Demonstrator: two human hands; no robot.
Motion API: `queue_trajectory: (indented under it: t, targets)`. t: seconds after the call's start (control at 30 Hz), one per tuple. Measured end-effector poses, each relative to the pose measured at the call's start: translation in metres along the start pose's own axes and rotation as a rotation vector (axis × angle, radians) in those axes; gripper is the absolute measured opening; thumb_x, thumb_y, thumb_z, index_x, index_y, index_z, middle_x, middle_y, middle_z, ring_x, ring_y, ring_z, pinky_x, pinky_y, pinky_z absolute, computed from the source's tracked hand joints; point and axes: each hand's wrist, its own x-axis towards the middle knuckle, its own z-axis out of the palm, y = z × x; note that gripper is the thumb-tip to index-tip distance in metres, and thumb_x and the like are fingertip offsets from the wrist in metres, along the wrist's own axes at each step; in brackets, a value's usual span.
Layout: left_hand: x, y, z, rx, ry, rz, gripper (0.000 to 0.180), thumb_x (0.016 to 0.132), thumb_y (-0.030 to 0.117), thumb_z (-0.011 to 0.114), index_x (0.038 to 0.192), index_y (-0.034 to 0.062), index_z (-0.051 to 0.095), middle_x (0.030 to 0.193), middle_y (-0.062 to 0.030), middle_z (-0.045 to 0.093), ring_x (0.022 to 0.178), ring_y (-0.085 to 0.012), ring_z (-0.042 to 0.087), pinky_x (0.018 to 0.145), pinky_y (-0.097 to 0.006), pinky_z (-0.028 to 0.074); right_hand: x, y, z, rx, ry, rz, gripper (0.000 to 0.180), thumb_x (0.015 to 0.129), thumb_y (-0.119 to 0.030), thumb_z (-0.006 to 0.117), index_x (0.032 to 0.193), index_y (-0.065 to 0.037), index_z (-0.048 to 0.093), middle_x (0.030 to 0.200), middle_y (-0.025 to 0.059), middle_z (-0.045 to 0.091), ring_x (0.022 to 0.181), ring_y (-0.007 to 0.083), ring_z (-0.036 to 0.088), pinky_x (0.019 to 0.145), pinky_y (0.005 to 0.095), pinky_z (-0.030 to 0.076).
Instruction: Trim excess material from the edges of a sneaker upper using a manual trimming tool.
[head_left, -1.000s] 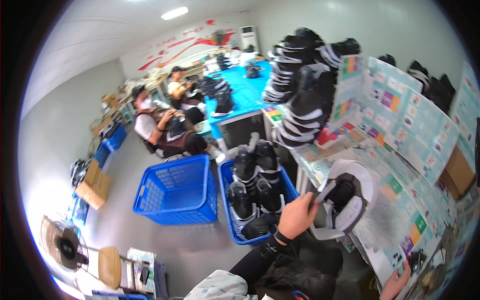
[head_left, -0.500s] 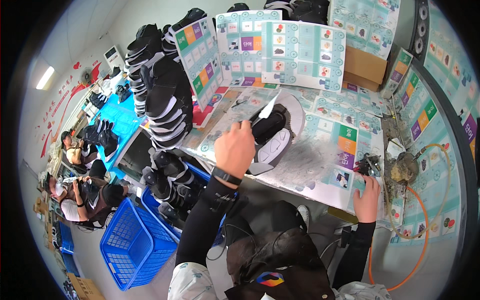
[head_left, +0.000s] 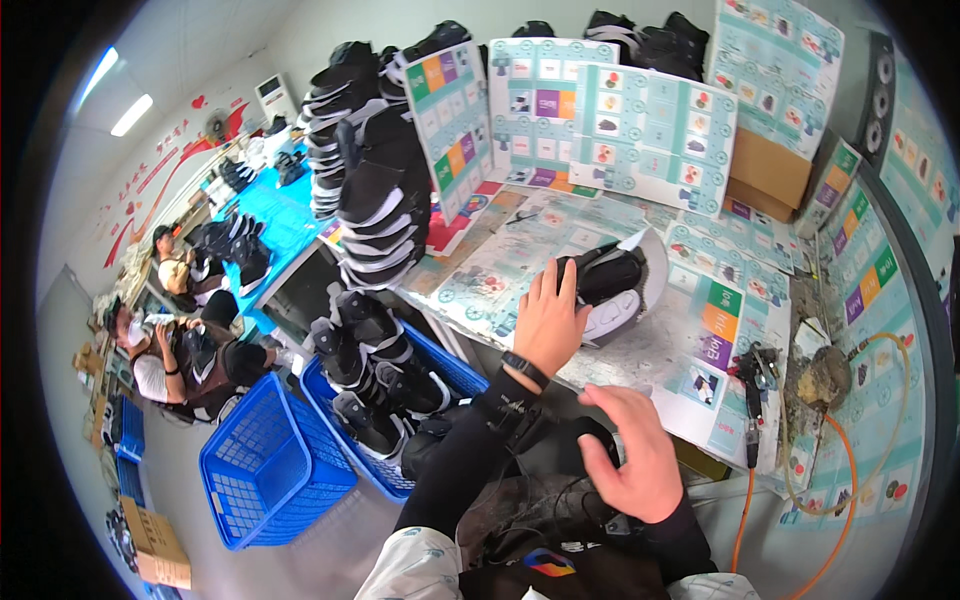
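Hanging nearest the head camera, my right hand (head_left: 632, 455) is empty, its fingers spread and thumb well apart, short of the worktable (head_left: 475, 287)'s front edge. Beyond it, my left hand (head_left: 548, 320) lays its fingers against the left side of the grey-and-black shoe upper (head_left: 613, 292), which lies on the worktable; from this feed I cannot tell whether they pinch it. Half a second ago my right hand was beside the black tool (head_left: 755, 375); now they are well apart, and my left fingers, curled then, reach straighter. Farther off stands a shoe-upper stack (head_left: 385, 205).
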Motion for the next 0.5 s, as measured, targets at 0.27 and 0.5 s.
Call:
queue_trajectory:
  t: [0.27,0.5]
  targets:
    - [-0.136,-0.046,-0.05,-0.308,0.179,-0.222,0.048,0.093,0.008,0.071,0.139,0.0008,0.059,0.128,-0.0222,0.063,0.118,-0.0425,0.062,0.102,-0.045,0.05,0.038,-0.07,0.026,-0.149,0.001,-0.454,0.082,0.063,-0.083,0.082,0.096,-0.011,0.063,0.091,0.0028,0.067,0.093,0.0211,0.07,0.125,0.0737,0.003]
    - [-0.275,-0.131,-0.097,-0.256,0.267,-0.605,0.034,0.097,0.003,0.068,0.131,0.0011,0.065,0.111,-0.0165,0.073,0.099,-0.0279,0.074,0.087,-0.038,0.057,0.054,-0.098,0.036,1.554,-0.66,0.201,0.058,0.105,-0.043,0.065,0.131,0.008,0.055,0.086,0.0187,0.071,0.07,0.0314,0.075,0.094,0.0569,0.058]
